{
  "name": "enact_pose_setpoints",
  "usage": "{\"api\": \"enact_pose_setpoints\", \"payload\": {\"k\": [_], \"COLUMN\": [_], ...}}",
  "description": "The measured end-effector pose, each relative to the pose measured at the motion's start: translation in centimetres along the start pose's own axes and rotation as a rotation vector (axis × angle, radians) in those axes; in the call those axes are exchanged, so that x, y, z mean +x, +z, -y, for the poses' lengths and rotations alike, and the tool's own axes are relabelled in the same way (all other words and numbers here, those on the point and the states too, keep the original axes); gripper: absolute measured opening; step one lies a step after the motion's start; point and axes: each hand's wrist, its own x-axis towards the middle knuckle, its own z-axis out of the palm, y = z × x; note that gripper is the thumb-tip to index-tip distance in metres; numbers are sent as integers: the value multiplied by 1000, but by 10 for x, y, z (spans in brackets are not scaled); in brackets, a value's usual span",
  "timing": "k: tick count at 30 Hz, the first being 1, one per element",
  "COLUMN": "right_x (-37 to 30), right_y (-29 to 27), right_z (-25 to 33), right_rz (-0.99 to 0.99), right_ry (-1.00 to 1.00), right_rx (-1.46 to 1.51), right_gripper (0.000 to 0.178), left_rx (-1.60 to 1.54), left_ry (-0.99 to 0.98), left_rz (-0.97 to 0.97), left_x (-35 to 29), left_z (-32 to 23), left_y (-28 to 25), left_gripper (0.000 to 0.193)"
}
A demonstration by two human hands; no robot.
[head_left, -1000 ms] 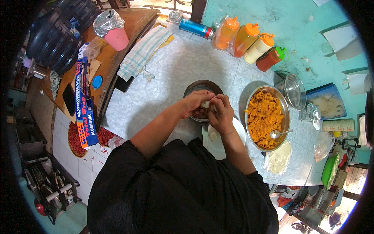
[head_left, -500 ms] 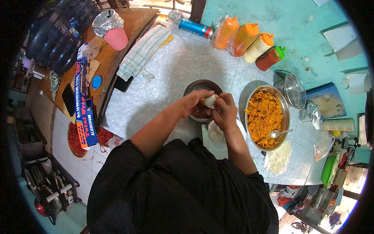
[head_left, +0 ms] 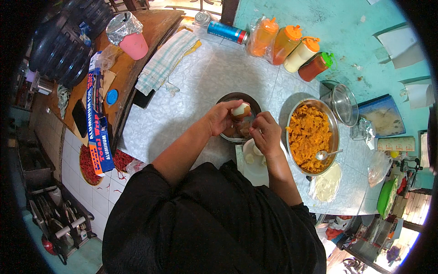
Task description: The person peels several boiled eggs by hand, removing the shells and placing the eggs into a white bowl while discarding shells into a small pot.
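A partly peeled boiled egg [head_left: 240, 110], white on top with brown shell still on its side, is held in the fingers of my left hand [head_left: 220, 118]. Just to its right, my right hand [head_left: 267, 134] is apart from the egg, fingertips pinched together; whatever they hold is too small to make out. Beneath both hands stands a dark metal bowl [head_left: 248, 99], with pieces that look like eggshell inside. Nearer my body, a white plate [head_left: 256, 177] bears several pale, rounded pieces that look like peeled eggs; my right wrist partly covers it.
On the right sits a large steel bowl [head_left: 336, 119] of orange mash with a spoon [head_left: 322, 155]. Several sauce bottles [head_left: 286, 44] line the wall beside a blue spray can [head_left: 227, 32]. A folded cloth [head_left: 166, 59] and a foil box [head_left: 99, 114] lie to the left.
My right hand has moved off the egg, down and to the right. The egg has turned in my left hand, so its brown shell now shows.
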Motion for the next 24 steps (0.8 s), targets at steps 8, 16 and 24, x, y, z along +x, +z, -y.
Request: {"api": "enact_pose_setpoints", "payload": {"k": [8, 16, 24], "right_x": [9, 8, 4], "right_y": [17, 13, 2], "right_z": [-2, -3, 8], "right_rz": [-187, -116, 126], "right_ry": [94, 143, 113], "right_rx": [57, 68, 9], "right_gripper": [26, 21, 15], "left_rx": [151, 193, 11], "left_ry": [-48, -82, -72], "left_rz": [102, 147, 129], "left_x": [-10, -5, 1], "left_z": [-6, -2, -4], "left_y": [12, 6, -3], "left_gripper": [35, 32, 33]}}
